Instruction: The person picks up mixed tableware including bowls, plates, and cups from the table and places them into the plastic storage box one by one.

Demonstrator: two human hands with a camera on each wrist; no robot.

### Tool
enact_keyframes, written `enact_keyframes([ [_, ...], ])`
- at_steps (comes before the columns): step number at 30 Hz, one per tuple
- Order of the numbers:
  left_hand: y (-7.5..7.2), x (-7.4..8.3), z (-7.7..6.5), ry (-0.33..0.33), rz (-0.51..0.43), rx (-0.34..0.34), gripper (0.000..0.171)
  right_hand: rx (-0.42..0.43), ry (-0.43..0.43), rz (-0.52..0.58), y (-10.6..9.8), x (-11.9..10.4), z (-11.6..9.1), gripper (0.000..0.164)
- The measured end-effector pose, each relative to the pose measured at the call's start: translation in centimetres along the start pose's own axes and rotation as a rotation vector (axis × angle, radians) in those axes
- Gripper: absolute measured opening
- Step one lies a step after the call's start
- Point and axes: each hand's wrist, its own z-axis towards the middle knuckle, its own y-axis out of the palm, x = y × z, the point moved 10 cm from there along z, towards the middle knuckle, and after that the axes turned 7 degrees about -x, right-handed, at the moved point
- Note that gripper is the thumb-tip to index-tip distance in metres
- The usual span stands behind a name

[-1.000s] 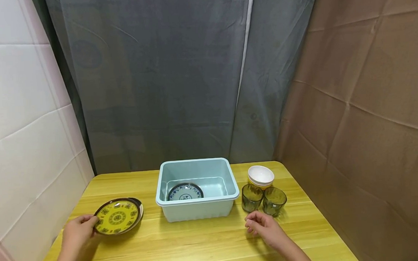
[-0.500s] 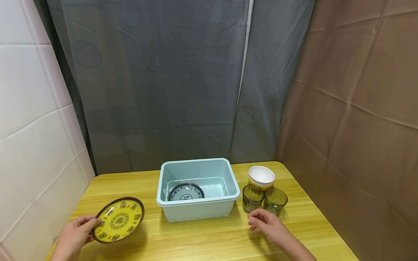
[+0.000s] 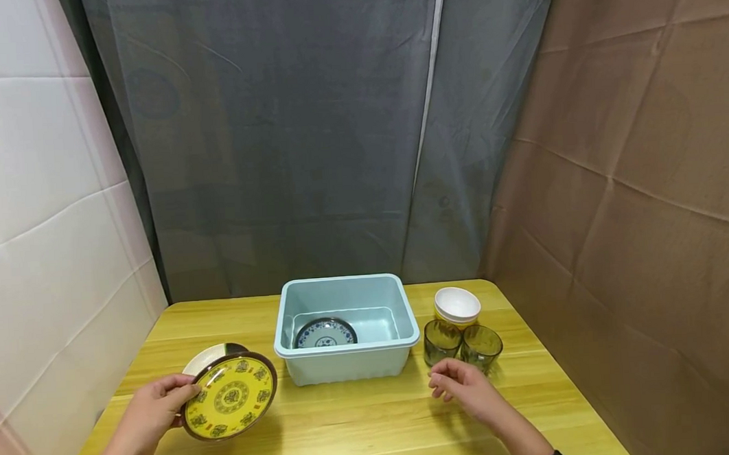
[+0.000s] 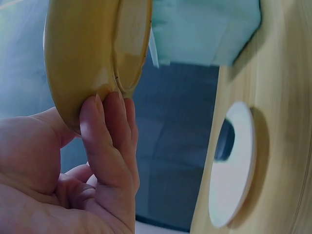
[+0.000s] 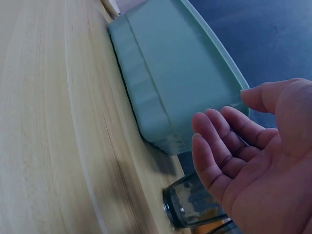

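My left hand (image 3: 154, 412) pinches the left edge of a yellow patterned plate (image 3: 231, 396) with a brown rim. The plate is tilted above the table, its patterned face toward me; in the left wrist view the thumb is on one side and the fingers on its plain yellow underside (image 4: 83, 53). Partly hidden behind it, a white plate (image 3: 201, 358) with a dark patch lies on the table. My right hand (image 3: 469, 395) holds nothing, fingers loosely curled, just in front of two dark green glasses (image 3: 441, 342). In the right wrist view its palm (image 5: 273, 190) is bare.
A light blue plastic basin (image 3: 350, 366) stands mid-table, with a blue-and-white patterned plate (image 3: 325, 334) inside on the left. White bowls (image 3: 457, 304), apparently stacked, stand behind the glasses. Cloth hangings (image 3: 286, 156) border the wooden table (image 3: 350, 434) at the back and sides.
My left hand has lifted the yellow plate off the white one, tilted it and moved it right and nearer to me, uncovering the white plate. The right hand has barely moved.
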Motion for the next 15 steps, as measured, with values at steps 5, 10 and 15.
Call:
enact_keyframes([
  [5,2.2,0.6,-0.1,0.018,0.008,-0.026,0.028,-0.02,-0.015,0.004,0.7,-0.6,0.3,0.025],
  [10,4.3,1.0,0.1,0.035,0.007,-0.047,0.024,-0.033,-0.031,0.014,1.4,-1.2,0.5,0.022],
  [15,6.4,1.3,0.1,0.056,-0.01,-0.085,0.021,-0.052,-0.046,0.01,2.1,-1.5,0.8,0.02],
])
